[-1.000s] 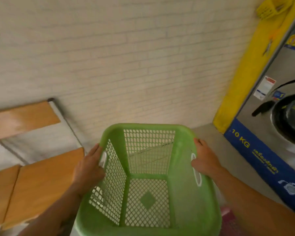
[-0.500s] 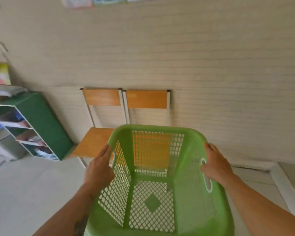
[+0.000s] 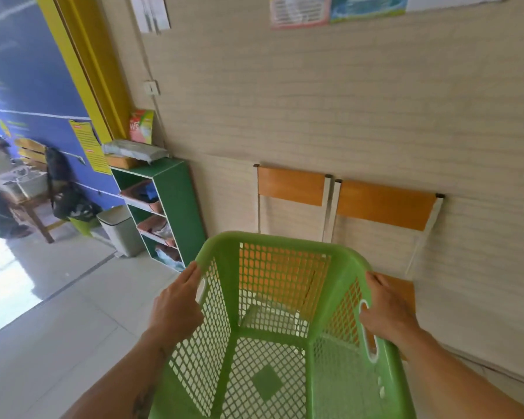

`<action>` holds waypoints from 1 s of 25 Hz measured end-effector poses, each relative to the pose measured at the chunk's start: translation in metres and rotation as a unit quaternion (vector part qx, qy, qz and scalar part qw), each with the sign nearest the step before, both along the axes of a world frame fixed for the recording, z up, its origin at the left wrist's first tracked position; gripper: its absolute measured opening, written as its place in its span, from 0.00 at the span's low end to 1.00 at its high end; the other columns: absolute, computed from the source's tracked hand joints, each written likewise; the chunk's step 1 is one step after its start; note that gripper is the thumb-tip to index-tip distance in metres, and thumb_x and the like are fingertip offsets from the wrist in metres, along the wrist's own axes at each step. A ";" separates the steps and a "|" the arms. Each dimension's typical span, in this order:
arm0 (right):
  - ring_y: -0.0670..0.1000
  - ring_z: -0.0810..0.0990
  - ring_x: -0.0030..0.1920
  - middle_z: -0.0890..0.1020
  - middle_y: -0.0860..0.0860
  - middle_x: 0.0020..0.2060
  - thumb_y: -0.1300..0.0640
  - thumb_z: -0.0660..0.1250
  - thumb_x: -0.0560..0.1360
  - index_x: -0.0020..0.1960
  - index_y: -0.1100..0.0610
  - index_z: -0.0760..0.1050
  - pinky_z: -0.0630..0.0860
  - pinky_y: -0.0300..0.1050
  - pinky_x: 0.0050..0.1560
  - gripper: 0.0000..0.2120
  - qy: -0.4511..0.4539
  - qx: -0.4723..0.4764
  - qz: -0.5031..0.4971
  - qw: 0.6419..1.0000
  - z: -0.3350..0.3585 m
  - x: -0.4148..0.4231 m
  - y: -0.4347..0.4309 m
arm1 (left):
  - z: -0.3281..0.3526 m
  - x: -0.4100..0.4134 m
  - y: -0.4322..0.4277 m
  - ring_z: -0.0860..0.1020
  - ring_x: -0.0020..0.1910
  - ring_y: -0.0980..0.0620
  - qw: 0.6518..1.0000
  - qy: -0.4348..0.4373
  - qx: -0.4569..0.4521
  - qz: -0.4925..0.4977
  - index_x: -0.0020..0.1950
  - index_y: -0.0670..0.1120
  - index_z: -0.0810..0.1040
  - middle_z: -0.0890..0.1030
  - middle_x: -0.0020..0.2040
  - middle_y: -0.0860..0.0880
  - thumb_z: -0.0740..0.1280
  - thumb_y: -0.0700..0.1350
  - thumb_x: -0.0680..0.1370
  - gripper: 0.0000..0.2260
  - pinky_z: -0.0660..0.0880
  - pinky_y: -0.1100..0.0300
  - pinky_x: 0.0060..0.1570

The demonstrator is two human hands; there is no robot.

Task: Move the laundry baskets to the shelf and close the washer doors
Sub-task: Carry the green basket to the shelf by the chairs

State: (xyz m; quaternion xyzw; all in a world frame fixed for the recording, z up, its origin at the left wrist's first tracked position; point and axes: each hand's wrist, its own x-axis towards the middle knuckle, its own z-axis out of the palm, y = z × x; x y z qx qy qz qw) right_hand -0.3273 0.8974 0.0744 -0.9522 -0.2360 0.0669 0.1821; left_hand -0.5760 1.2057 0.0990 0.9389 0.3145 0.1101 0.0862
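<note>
Green plastic fills the lower middle of the view: an empty mesh basket [image 3: 273, 334] held out in front of the person, off the floor, with the left hand [image 3: 176, 309] closed over the left rim by its handle slot and the right hand [image 3: 384, 313] closed over the right rim the same way, so each grip is clamped on the basket. The step in hand looks like the carry, with the basket in transit toward the shelf [image 3: 167, 213], a green unit standing against the wall [image 3: 345, 101] ahead and to the left. Its open compartments already hold folded things, and its top carries a wrapped bundle and a box (so where a basket would fit is hard to judge from here). The next move calls for walking forward and left over the pale tiled floor [image 3: 58, 328], which lies open on that side. Two wooden chairs [image 3: 345, 201] stand against the wall just beyond the basket's far rim and to the right, so the path should bear away from them. A grey bin [image 3: 120, 229] sits close by the shelf's far side, tightening the room there. No washer is in view.
</note>
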 end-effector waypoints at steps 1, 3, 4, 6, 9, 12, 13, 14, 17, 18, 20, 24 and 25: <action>0.56 0.73 0.67 0.59 0.49 0.77 0.56 0.68 0.73 0.79 0.55 0.52 0.75 0.48 0.57 0.40 0.000 0.000 0.008 1.000 0.001 0.008 0.029 | 0.002 0.003 0.024 0.81 0.52 0.45 1.000 -0.001 0.000 0.011 0.77 0.58 0.57 0.59 0.78 0.60 0.62 0.34 0.66 0.41 0.81 0.52 0.46; 0.56 0.71 0.69 0.58 0.50 0.77 0.56 0.68 0.73 0.79 0.56 0.51 0.74 0.49 0.61 0.40 0.005 -0.011 0.028 1.000 0.005 0.019 0.088 | 0.006 0.004 0.071 0.82 0.50 0.47 1.000 -0.002 0.004 0.020 0.78 0.57 0.58 0.61 0.78 0.59 0.64 0.33 0.67 0.42 0.81 0.54 0.45; 0.56 0.71 0.69 0.58 0.50 0.77 0.56 0.68 0.73 0.79 0.55 0.51 0.74 0.48 0.61 0.41 0.004 -0.017 0.037 0.999 0.009 0.025 0.117 | 0.010 0.005 0.095 0.81 0.48 0.47 1.000 -0.004 0.010 0.020 0.77 0.57 0.58 0.62 0.77 0.59 0.64 0.32 0.67 0.42 0.81 0.55 0.44; 0.56 0.71 0.69 0.57 0.50 0.77 0.57 0.68 0.73 0.79 0.55 0.50 0.74 0.47 0.59 0.41 0.006 -0.018 0.054 0.998 0.018 0.031 0.174 | 0.015 0.001 0.143 0.81 0.48 0.48 0.999 -0.014 0.007 0.039 0.78 0.57 0.57 0.63 0.77 0.59 0.64 0.32 0.68 0.42 0.81 0.55 0.43; 0.56 0.72 0.67 0.59 0.50 0.76 0.57 0.68 0.72 0.79 0.54 0.49 0.75 0.49 0.58 0.42 0.003 -0.022 0.082 0.996 0.023 0.033 0.259 | 0.012 -0.005 0.224 0.80 0.47 0.50 0.998 -0.004 0.019 0.053 0.78 0.55 0.58 0.64 0.77 0.57 0.64 0.32 0.69 0.40 0.80 0.57 0.43; 0.54 0.75 0.62 0.61 0.49 0.74 0.56 0.68 0.72 0.79 0.54 0.49 0.70 0.43 0.46 0.41 0.007 -0.023 0.083 0.996 0.015 0.028 0.341 | 0.006 -0.001 0.316 0.80 0.45 0.50 0.998 -0.005 0.035 0.046 0.78 0.53 0.59 0.63 0.77 0.55 0.63 0.31 0.68 0.40 0.78 0.61 0.40; 0.54 0.76 0.61 0.62 0.50 0.74 0.55 0.69 0.73 0.79 0.54 0.50 0.69 0.42 0.44 0.41 0.011 -0.023 0.079 0.997 0.009 0.024 0.372 | 0.003 0.000 0.353 0.80 0.47 0.49 0.999 -0.003 0.037 0.038 0.78 0.53 0.59 0.63 0.77 0.55 0.63 0.31 0.68 0.40 0.78 0.60 0.40; 0.54 0.76 0.60 0.62 0.50 0.74 0.54 0.69 0.73 0.79 0.54 0.50 0.69 0.42 0.44 0.41 0.018 -0.019 0.070 0.997 0.002 0.021 0.398 | 0.001 0.002 0.387 0.81 0.47 0.48 0.999 0.000 0.040 0.029 0.78 0.52 0.59 0.63 0.77 0.56 0.63 0.31 0.67 0.40 0.78 0.59 0.40; 0.55 0.76 0.61 0.61 0.50 0.75 0.55 0.69 0.72 0.79 0.55 0.50 0.74 0.45 0.47 0.42 0.038 -0.009 0.033 0.999 -0.014 0.011 0.469 | -0.004 0.016 0.477 0.82 0.44 0.46 0.999 0.002 0.048 -0.009 0.78 0.53 0.59 0.62 0.77 0.59 0.62 0.32 0.67 0.40 0.77 0.58 0.35; 0.56 0.75 0.63 0.60 0.50 0.75 0.56 0.69 0.72 0.79 0.54 0.49 0.76 0.46 0.50 0.42 0.045 -0.007 0.012 0.999 -0.019 0.010 0.493 | -0.005 0.023 0.507 0.82 0.44 0.45 0.998 0.006 0.047 -0.027 0.78 0.52 0.59 0.61 0.77 0.58 0.62 0.32 0.67 0.40 0.78 0.58 0.34; 0.57 0.74 0.65 0.59 0.49 0.76 0.58 0.70 0.72 0.79 0.53 0.49 0.76 0.47 0.53 0.43 0.066 -0.002 -0.025 0.998 -0.025 0.009 0.527 | -0.011 0.040 0.553 0.83 0.47 0.44 0.998 0.007 0.043 -0.053 0.78 0.52 0.59 0.60 0.78 0.58 0.63 0.33 0.67 0.40 0.81 0.53 0.38; 0.56 0.74 0.65 0.60 0.48 0.76 0.59 0.71 0.71 0.79 0.53 0.50 0.78 0.49 0.54 0.43 0.087 0.005 -0.087 0.992 -0.049 0.027 0.587 | -0.036 0.096 0.632 0.82 0.53 0.43 0.995 0.005 0.031 -0.100 0.78 0.52 0.59 0.62 0.77 0.55 0.65 0.33 0.68 0.40 0.82 0.49 0.42; 0.55 0.76 0.62 0.62 0.48 0.74 0.59 0.71 0.71 0.78 0.53 0.52 0.79 0.49 0.51 0.43 0.085 0.006 -0.097 0.992 -0.058 0.035 0.600 | -0.046 0.111 0.647 0.81 0.53 0.43 0.993 0.007 0.026 -0.111 0.78 0.51 0.59 0.63 0.77 0.54 0.65 0.32 0.68 0.40 0.82 0.51 0.41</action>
